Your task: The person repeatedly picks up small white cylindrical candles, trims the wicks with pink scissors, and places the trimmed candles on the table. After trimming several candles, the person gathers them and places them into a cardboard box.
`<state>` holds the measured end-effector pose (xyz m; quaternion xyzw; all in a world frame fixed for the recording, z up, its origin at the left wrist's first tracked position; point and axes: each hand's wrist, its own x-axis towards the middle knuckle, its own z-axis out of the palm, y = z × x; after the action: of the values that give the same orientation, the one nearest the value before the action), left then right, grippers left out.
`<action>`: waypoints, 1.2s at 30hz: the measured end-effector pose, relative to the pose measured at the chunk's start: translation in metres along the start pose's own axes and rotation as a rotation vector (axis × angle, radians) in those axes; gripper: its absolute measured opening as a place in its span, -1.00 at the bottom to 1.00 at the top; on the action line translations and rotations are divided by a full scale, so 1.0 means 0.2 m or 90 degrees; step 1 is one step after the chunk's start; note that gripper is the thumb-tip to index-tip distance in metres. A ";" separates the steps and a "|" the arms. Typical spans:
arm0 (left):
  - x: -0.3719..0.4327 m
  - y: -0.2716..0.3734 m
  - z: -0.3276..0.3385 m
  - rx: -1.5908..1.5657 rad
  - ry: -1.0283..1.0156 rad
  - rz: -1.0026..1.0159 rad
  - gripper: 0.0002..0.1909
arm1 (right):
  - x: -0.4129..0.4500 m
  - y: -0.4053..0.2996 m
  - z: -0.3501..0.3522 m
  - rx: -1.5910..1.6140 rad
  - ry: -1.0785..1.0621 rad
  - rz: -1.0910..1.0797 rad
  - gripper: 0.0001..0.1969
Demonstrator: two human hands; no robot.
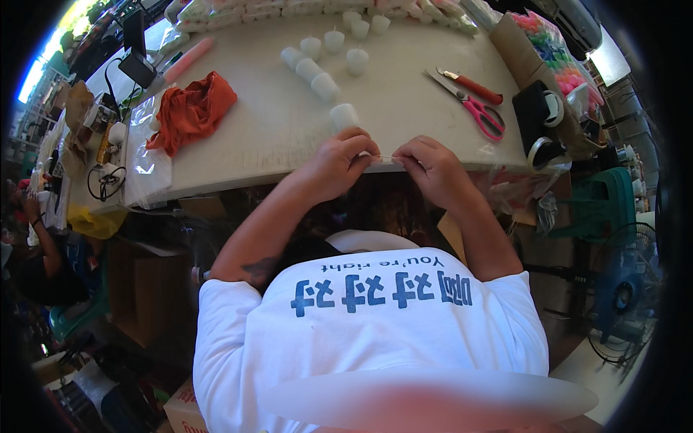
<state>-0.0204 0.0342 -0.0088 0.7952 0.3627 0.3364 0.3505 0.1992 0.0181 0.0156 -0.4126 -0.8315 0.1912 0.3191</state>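
A thin white wick is stretched between my two hands at the table's near edge. My left hand pinches one end of it, and my right hand pinches the other between thumb and fingertips. Just beyond my left hand lies a white votive candle on its side. Farther off, a slanting row of tipped candles leads away to the upper left. Several more white candles stand upright with wicks showing, among them one upright candle right of the row.
Pink-handled scissors and a red-handled utility knife lie at right, near a cardboard box of colourful bagged pieces. An orange cloth is crumpled at left. Bagged white goods line the far edge. A fan stands at lower right.
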 end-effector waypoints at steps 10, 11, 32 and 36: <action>0.18 -0.08 -0.15 0.699 -0.004 0.162 -0.50 | 0.03 0.07 -0.09 0.205 0.044 0.159 -0.83; 0.20 -0.09 -0.16 0.697 -0.049 0.116 -0.51 | 0.05 0.09 -0.08 0.188 0.071 0.164 -0.82; 0.03 0.13 -0.13 -0.209 0.194 0.048 -0.51 | 0.40 0.16 0.39 -0.005 0.115 -0.147 -0.55; 0.04 0.10 -0.08 -0.460 0.219 0.072 -0.54 | 0.29 0.27 0.16 -0.183 0.190 -0.088 -0.50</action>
<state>-0.0231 0.0360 0.0181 0.5715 0.2301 0.5893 0.5227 0.1818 0.0944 -0.0166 -0.4199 -0.8199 -0.0147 0.3888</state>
